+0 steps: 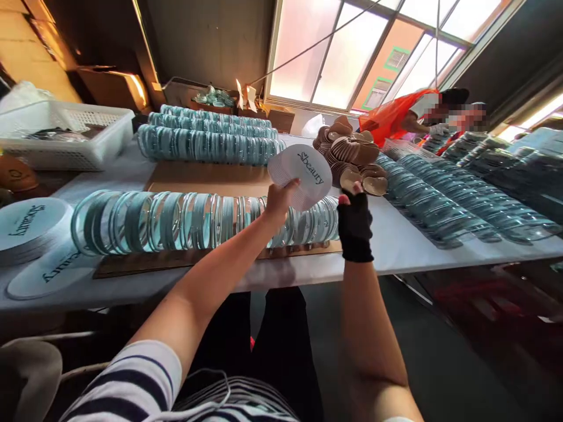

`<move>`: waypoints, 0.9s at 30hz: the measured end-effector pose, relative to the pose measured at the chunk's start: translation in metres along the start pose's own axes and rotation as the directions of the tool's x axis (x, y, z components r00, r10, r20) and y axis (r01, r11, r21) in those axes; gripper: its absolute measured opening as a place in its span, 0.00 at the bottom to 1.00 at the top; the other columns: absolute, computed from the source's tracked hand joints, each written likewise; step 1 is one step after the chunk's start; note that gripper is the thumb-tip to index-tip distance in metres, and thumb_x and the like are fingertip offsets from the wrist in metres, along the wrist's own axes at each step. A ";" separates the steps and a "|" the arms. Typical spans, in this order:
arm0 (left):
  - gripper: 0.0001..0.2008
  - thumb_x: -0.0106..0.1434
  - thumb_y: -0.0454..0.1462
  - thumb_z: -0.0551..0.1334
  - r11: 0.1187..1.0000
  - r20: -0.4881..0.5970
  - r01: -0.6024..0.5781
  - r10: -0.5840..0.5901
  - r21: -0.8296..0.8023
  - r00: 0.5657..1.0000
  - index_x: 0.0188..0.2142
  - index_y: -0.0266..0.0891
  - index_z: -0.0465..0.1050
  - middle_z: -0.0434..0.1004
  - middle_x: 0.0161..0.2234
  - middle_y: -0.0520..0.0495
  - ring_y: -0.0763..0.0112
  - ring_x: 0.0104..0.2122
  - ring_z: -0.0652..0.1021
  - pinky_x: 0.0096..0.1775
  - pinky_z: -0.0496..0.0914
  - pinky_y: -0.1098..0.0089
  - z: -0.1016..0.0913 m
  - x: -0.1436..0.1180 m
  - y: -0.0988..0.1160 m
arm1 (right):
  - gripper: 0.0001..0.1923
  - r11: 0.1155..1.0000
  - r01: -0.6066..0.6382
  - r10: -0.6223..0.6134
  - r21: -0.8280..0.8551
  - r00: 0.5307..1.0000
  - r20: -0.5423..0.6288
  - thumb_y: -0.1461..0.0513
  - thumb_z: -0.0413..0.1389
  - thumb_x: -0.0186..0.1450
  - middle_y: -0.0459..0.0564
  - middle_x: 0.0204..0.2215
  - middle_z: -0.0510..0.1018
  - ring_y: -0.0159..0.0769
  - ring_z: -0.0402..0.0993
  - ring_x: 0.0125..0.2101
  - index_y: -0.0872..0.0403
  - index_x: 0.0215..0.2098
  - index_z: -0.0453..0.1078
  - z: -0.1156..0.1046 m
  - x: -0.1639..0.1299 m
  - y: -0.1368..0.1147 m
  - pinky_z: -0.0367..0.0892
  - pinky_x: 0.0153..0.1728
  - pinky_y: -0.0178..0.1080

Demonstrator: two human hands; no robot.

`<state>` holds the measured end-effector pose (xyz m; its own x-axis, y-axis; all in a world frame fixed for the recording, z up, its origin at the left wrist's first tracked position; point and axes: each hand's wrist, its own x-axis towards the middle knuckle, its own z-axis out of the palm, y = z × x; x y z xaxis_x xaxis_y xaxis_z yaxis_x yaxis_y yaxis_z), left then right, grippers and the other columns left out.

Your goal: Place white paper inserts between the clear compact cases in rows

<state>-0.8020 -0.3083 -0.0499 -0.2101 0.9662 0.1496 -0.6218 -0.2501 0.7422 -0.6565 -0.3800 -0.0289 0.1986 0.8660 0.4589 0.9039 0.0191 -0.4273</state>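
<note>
Above the near row of clear round cases [202, 221], the left hand [278, 204] pinches a white branded disc [300, 175] tilted up for a clean view, while the gloved right hand [355, 225] closes on a tan puff [352, 177] just beside it.

Left hand [278, 202] lifts a stack of round white printed cards [300, 173]; gloved right hand [354, 225] hovers beside, above the white tabletop's [396, 240] front edge.
</note>
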 end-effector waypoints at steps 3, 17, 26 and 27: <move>0.15 0.47 0.39 0.72 1.000 0.078 0.009 -0.010 0.002 0.997 0.35 0.37 0.78 0.82 0.35 0.45 0.60 0.40 0.80 0.47 0.72 0.62 -0.005 -0.019 0.014 | 0.31 0.999 0.030 -0.026 0.033 0.993 -0.116 0.55 0.44 0.70 0.65 0.61 0.66 0.45 0.63 0.61 0.62 0.67 0.54 -0.005 0.014 -0.011 0.63 0.56 0.47; 0.11 0.54 0.32 0.69 0.975 -0.019 0.155 -0.160 -0.162 0.987 0.39 0.39 0.77 0.81 0.40 0.45 0.60 0.48 0.78 0.50 0.72 0.60 -0.030 0.004 0.047 | 0.18 0.989 -0.021 0.013 -0.149 0.999 -0.052 0.55 0.50 0.67 0.56 0.31 0.78 0.44 0.75 0.30 0.56 0.48 0.71 -0.060 -0.090 -0.021 0.58 0.26 0.37; 0.10 0.59 0.33 0.68 0.942 -0.055 0.233 -0.253 -0.241 0.966 0.41 0.41 0.75 0.81 0.38 0.49 0.62 0.49 0.77 0.52 0.71 0.59 -0.038 0.006 0.051 | 0.18 0.945 0.086 0.002 -0.314 0.963 0.270 0.59 0.46 0.70 0.53 0.28 0.79 0.39 0.74 0.26 0.56 0.54 0.69 0.021 -0.088 -0.065 0.52 0.25 0.35; 0.09 0.59 0.34 0.69 0.941 -0.064 0.237 -0.260 -0.243 0.964 0.39 0.41 0.75 0.81 0.37 0.49 0.62 0.49 0.77 0.52 0.71 0.59 -0.037 0.005 0.052 | 0.18 0.945 0.101 -0.005 -0.311 0.956 0.295 0.59 0.46 0.71 0.53 0.29 0.79 0.39 0.75 0.27 0.56 0.55 0.68 0.029 -0.083 -0.067 0.53 0.25 0.35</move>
<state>-0.8632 -0.3191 -0.0353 -0.0895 0.9918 -0.0908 -0.8179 -0.0212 0.5749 -0.7447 -0.4391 -0.0611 0.0738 0.9747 0.2111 0.9921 -0.0502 -0.1149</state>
